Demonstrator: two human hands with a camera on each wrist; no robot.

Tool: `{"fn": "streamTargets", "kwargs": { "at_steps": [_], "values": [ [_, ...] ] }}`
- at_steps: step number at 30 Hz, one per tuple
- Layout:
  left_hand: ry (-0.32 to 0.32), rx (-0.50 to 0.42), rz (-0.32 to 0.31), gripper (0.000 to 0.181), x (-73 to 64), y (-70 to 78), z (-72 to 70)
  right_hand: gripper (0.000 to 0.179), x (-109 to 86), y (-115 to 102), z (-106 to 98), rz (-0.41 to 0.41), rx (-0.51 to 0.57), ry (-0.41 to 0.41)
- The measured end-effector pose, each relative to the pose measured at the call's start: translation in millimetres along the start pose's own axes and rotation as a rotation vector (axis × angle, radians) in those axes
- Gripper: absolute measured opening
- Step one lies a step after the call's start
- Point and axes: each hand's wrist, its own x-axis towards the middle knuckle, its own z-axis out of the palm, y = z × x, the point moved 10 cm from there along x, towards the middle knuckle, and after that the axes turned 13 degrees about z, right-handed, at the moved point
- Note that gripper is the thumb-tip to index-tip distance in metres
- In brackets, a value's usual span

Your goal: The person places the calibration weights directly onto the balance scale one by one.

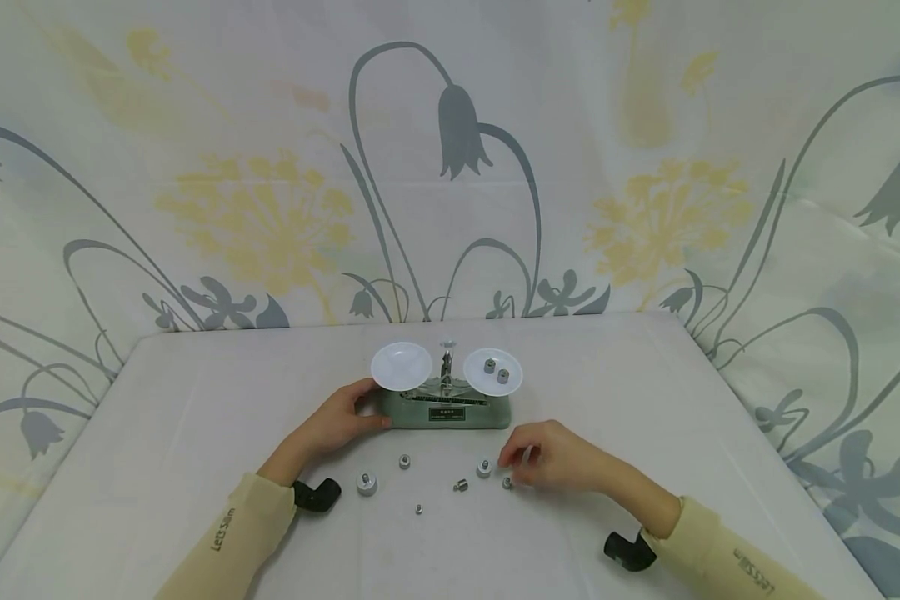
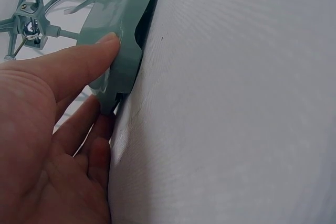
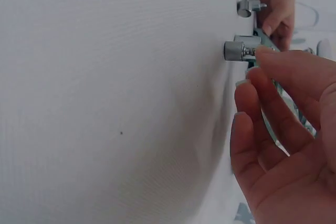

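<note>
My left hand [image 1: 345, 414] grips the left end of a green balance scale [image 1: 450, 417]; in the left wrist view its thumb presses the front of the base, fingers behind and below. The scale's left pan [image 1: 401, 367] is bare, while two metal weights [image 1: 497, 371] stand on the right pan [image 1: 480, 386]. My right hand [image 1: 555, 457] hovers low over the table, its fingers loosely bent around a gap. Its thumb tip is at the knob of a small knobbed weight [image 3: 233, 51], which stands upright on the cloth; whether they touch cannot be told.
Between my hands and the scale's front lie several loose weights: a large one [image 1: 367, 484], a small one [image 1: 404, 461], a tiny one [image 1: 418, 509], one lying on its side [image 1: 461, 485] and another upright [image 1: 483, 469]. White cloth [image 1: 270, 550] covers the table.
</note>
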Motion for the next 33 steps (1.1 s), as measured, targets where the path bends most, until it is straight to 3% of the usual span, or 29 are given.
{"fn": "streamTargets", "kwargs": {
  "at_steps": [8, 21, 33],
  "values": [
    [0.004, -0.008, 0.010, 0.065, -0.2, -0.2, -0.1, 0.025, -0.1, 3.7, 12.2, -0.010, 0.000, -0.053],
    [0.003, -0.002, 0.003, 0.065, -0.7, -1.1, 0.1, 0.022, 1.9, -1.0, 15.6, -0.060, -0.050, -0.025],
    [0.004, -0.013, 0.003, 0.065, -0.8, -1.6, -0.3, 0.021, 2.1, -0.1, 15.5, -0.044, -0.057, -0.020]
  ]
}}
